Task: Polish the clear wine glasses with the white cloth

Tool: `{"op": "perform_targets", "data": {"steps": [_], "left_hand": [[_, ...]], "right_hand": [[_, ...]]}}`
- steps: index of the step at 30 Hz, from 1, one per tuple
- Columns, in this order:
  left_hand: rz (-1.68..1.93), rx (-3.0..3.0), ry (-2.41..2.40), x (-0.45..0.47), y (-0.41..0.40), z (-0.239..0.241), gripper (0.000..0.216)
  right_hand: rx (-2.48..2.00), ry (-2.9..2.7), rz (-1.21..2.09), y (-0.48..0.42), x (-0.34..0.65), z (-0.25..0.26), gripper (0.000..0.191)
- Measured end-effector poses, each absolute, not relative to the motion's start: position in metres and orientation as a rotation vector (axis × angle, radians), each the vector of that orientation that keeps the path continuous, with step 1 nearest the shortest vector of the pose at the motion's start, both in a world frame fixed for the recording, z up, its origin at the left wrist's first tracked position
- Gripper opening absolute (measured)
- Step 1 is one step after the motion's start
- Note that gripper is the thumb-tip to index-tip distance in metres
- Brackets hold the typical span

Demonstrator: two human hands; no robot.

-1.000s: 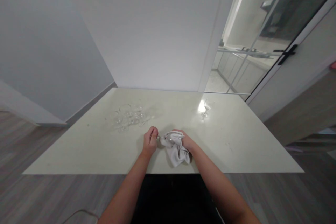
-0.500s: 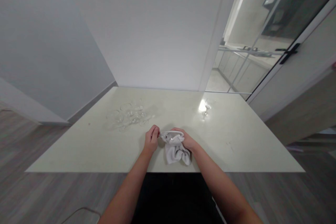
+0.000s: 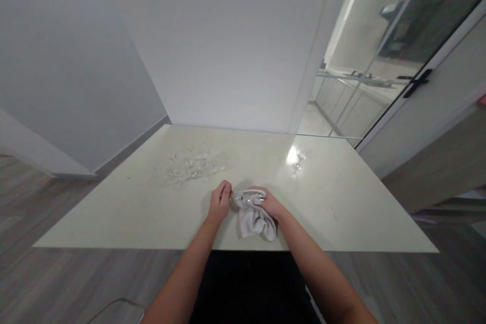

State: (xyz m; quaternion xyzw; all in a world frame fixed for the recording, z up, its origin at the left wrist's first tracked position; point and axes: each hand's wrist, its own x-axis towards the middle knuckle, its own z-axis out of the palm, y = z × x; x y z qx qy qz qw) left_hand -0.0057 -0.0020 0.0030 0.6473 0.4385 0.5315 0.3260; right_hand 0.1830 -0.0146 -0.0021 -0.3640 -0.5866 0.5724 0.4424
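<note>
Desk (image 3: 360,197) spreads around the fingers (image 3: 225,188), carrying a cluster of clear glasses (image 3: 192,166) beyond them to the left and one lone glass (image 3: 299,156) beyond them to the right — wiping seems under way, perhaps with the lone one done and the cluster left, though that split is a guess. Between the hands, a pale cloth (image 3: 253,223) droops from the right hand (image 3: 269,203), its partly hidden fingers curled round it and the held glass (image 3: 243,197) — apparently unfinished — whose stem end the left hand (image 3: 219,202) pinches.

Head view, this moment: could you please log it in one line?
left hand: holding glass; right hand: holding cloth against it; table, left: clear glasses; table, right: another glass
</note>
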Motion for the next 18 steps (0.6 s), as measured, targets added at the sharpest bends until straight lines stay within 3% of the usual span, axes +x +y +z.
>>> {"op": "perform_targets", "data": {"steps": [13, 18], "left_hand": [[1.383, 1.619, 1.164, -0.003, 0.003, 0.002, 0.035], [1.373, 1.628, 1.177, -0.003, 0.002, 0.001, 0.036]], "right_hand": [[-1.012, -1.097, 1.498, -0.01, 0.18, -0.025, 0.028], [-0.927, -1.288, 1.497, -0.01, 0.182, -0.015, 0.025]]}}
